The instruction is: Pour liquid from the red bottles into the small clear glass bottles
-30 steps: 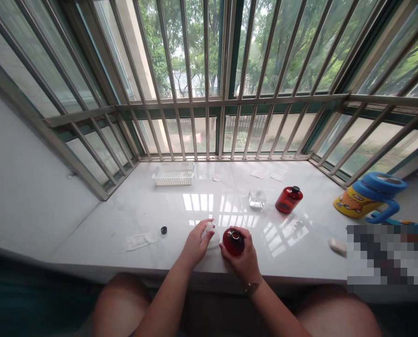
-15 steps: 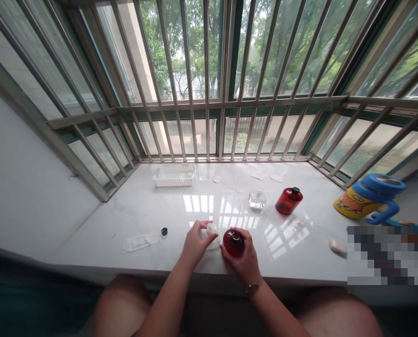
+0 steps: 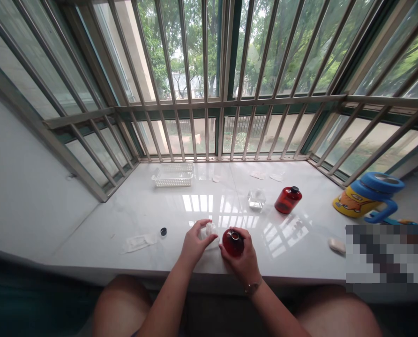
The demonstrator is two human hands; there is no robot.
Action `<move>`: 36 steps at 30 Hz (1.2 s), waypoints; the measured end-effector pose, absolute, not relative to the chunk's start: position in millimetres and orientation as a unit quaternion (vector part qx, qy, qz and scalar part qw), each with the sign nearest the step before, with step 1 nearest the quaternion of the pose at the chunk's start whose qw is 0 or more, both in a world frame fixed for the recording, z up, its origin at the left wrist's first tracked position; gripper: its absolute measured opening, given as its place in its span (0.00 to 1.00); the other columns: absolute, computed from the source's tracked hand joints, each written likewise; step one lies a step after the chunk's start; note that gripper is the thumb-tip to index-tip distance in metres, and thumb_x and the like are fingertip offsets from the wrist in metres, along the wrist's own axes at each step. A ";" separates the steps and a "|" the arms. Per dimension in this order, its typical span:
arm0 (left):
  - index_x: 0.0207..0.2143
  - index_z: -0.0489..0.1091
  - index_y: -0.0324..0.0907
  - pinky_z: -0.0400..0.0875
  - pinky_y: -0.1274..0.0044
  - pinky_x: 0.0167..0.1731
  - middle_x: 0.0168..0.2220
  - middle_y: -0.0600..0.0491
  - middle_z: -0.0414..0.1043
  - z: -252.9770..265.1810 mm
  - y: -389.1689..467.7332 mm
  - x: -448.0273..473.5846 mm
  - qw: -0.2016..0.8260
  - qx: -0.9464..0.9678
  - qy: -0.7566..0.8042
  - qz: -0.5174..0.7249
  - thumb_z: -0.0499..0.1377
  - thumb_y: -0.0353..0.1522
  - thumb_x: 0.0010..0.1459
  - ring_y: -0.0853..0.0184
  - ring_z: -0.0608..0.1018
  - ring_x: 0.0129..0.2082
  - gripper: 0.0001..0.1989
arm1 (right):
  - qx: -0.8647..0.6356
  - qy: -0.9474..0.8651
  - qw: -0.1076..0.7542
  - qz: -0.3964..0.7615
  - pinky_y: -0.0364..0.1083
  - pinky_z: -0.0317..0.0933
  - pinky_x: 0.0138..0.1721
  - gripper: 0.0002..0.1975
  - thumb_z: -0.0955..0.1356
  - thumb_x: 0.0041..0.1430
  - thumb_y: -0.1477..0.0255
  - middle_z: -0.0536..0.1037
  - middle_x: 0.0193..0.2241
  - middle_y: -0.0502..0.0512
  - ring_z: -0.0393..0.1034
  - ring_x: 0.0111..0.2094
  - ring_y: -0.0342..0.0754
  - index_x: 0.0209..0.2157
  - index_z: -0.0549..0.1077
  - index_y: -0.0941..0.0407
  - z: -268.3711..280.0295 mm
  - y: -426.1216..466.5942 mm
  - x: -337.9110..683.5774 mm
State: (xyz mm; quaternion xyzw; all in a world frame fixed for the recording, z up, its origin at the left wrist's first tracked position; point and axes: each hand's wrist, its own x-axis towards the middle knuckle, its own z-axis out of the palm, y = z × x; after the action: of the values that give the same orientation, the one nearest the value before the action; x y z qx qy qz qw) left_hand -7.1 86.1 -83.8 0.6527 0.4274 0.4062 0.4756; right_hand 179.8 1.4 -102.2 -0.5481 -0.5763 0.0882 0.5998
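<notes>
Left fingers (image 3: pixel 204 222) have spread slightly, holding a clear, rounded, glass-like bottle (image 3: pixel 211 228); right fingers (image 3: pixel 243 232) grip a round, translucent dark-red bottle (image 3: pixel 232 247), best kept upright.

"Right wrist (image 3: pixel 256 275), low and just right of centre?"

"You wear a slim bracelet (image 3: pixel 253 288) there, darkish with a faint glint; any markings are too small to read."

"Hands?"

"Your left hand (image 3: pixel 195 243) and right hand (image 3: pixel 244 256) are bare, as are both your forearms (image 3: pixel 168 295)."

"And toward the bottom edge?"

"You show bare, rounded knees (image 3: pixel 119 302), lower left and lower right. Left of centre, your sliver of dark cloth (image 3: pixel 135 333) is too small to name."
</notes>
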 end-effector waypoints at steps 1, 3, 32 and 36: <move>0.49 0.72 0.47 0.71 0.58 0.63 0.59 0.44 0.80 -82.7 85.7 -7.1 0.473 0.656 0.429 0.403 0.73 0.45 0.57 0.52 0.80 0.60 0.23 | -0.548 -0.577 0.600 0.089 0.61 0.75 0.54 0.31 0.78 0.60 0.63 0.74 0.53 0.60 0.75 0.52 0.59 0.61 0.66 0.49 -102.3 1.3 179.9; 0.45 0.70 0.47 0.72 0.58 0.62 0.58 0.44 0.81 -80.9 85.1 -6.8 0.471 0.650 0.433 0.410 0.73 0.45 0.58 0.52 0.81 0.60 0.21 | -0.547 -0.576 0.600 0.089 0.60 0.75 0.54 0.31 0.78 0.60 0.63 0.75 0.53 0.60 0.75 0.52 0.59 0.61 0.67 0.49 -102.9 1.4 180.2; 0.43 0.67 0.46 0.72 0.58 0.61 0.56 0.43 0.81 -88.8 84.4 -5.0 0.486 0.619 0.426 0.446 0.75 0.44 0.55 0.52 0.81 0.59 0.23 | -0.550 -0.575 0.601 0.079 0.61 0.75 0.54 0.31 0.78 0.60 0.62 0.75 0.53 0.60 0.75 0.52 0.59 0.61 0.67 0.49 -104.3 2.1 179.7; 0.52 0.72 0.47 0.73 0.58 0.61 0.58 0.43 0.80 -90.2 84.5 -5.9 0.485 0.630 0.427 0.432 0.74 0.44 0.57 0.53 0.82 0.58 0.25 | -0.550 -0.575 0.600 0.081 0.61 0.76 0.54 0.31 0.78 0.60 0.63 0.75 0.53 0.60 0.76 0.52 0.59 0.61 0.67 0.49 -103.2 1.8 179.1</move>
State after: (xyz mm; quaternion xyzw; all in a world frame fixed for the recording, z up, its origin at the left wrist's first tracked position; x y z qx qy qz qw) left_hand -5.9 84.5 -90.2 0.6298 0.4269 0.4317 0.4846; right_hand 179.1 1.8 -103.2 -0.5500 -0.5753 0.0806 0.6000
